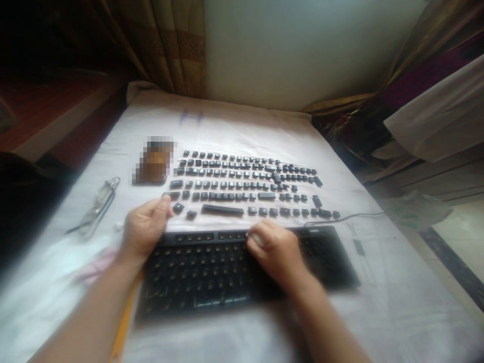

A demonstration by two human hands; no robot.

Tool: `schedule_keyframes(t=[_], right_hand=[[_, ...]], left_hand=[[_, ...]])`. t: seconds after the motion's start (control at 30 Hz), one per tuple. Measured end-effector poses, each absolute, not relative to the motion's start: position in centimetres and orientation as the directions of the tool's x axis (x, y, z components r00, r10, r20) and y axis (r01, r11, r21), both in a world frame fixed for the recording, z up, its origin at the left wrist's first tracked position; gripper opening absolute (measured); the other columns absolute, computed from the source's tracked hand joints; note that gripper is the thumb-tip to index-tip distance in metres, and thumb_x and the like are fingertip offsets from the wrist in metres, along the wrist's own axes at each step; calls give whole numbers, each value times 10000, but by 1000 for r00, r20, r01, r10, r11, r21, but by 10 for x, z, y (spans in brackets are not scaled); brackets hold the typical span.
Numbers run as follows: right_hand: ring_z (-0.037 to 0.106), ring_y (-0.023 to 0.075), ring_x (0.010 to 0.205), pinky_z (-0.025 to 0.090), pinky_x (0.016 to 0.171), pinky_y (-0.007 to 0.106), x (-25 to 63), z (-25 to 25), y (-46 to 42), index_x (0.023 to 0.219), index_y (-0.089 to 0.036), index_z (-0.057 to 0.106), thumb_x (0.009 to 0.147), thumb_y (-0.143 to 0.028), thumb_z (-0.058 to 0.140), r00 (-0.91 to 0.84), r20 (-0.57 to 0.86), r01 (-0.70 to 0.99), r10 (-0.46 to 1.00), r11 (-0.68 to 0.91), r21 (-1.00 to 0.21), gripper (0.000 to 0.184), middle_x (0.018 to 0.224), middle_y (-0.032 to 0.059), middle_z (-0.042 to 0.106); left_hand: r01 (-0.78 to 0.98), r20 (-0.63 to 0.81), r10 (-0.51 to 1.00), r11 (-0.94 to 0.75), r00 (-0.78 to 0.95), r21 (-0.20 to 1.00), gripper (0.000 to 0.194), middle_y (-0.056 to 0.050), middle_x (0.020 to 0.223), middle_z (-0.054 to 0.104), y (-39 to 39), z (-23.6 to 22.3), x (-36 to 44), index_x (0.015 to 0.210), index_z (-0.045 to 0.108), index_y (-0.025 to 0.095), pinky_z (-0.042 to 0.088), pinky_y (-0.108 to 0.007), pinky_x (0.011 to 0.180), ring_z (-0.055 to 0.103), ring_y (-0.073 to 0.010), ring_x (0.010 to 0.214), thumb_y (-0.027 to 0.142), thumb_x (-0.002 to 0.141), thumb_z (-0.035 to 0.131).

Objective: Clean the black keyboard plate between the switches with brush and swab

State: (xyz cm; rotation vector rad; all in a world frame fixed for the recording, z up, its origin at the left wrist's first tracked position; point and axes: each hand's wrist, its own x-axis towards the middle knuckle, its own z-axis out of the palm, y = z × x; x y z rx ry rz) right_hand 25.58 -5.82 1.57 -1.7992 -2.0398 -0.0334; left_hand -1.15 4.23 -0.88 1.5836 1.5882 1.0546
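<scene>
A black keyboard [223, 272] without keycaps on most of its spots lies across the cloth in front of me. Beyond it, loose black keycaps [230, 185] are laid out in rows, with the long space bar keycap [223, 209] in the nearest row. My left hand [143, 229] is closed at the keyboard's far left corner, its thumb and finger beside the leftmost keycaps. Whatever it may hold is hidden. My right hand [278, 249] rests curled over the upper middle of the keyboard, fingers bent together; its palm side and anything in it are out of sight.
Left of the keycaps lies a pixelated phone-like object [153, 161], with eyeglasses [99, 206] nearer me. A pink cloth [99, 264] and a yellow strip [126, 317] are by my left forearm. The keyboard's cable [351, 217] runs off right. Curtains [162, 45] hang behind.
</scene>
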Motion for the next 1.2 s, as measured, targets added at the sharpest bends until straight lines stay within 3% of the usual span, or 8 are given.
schedule_keyframes(t=[0.57,0.7,0.97,1.2], right_hand=[[606,137,587,380,572,226,254,14,-57,698,-212,641,801,-148,578,-68,327,954,943,157,-254,137,660,-5,668],[627,136,604,418,597,221,255,18,-59,724,-212,648,824,-158,571,-63,333,933,941,174,-315,137,680,-5,679],[673,140,652,493,658,219,258,37,-62,799,-207,644,862,-147,554,13,475,854,880,238,-464,125,731,10,709],[646,132,627,459,627,208,247,22,-61,763,-211,653,865,-170,569,-72,416,877,907,256,-405,139,705,3,686]], left_hand=[[471,98,993,-59,-58,880,419,35,462,481,42,-9,-12,583,585,208,368,-252,475,454,-117,441,528,851,542],[465,98,993,-59,-60,883,426,36,461,476,43,-10,-11,584,582,209,367,-254,477,452,-118,442,532,858,535],[460,101,993,-64,-58,886,424,35,460,479,44,-12,-11,597,587,209,360,-257,471,448,-121,439,537,861,529],[460,104,993,-65,-60,886,418,37,436,455,42,-5,-7,573,577,213,355,-258,466,432,-121,427,523,847,522]])
